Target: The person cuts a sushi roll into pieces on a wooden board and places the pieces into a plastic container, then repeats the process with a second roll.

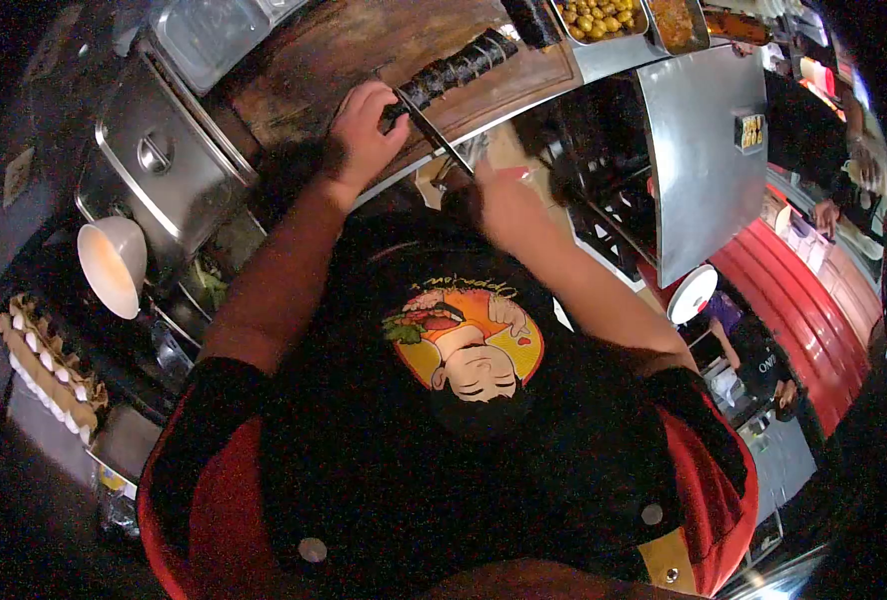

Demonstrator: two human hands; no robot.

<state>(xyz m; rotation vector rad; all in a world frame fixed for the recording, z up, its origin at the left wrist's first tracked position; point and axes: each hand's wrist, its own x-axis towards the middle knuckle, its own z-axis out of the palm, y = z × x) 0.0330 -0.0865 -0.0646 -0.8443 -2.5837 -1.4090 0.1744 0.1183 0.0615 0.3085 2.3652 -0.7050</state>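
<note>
The left hand (pixel 364 130) presses curled fingers onto the near end of the seaweed roll (pixel 454 68) on the wooden board (pixel 314 60); the right hand (pixel 499 200) seems closed round the knife (pixel 434 135) handle. Cuts go cleanest with fingertips tucked back. Left sit a lidded steel pan (pixel 164 160), white bowl (pixel 114 265), eggs (pixel 49 365)

On the wooden board (pixel 364 50) at twelve o'clock, the left hand (pixel 364 130) presses the near end of a long seaweed roll (pixel 459 68) while the right hand (pixel 499 200) holds a knife (pixel 432 130) across it, with a steel lidded container (pixel 159 160) at ten o'clock and an egg tray (pixel 49 375) at eight.
</note>
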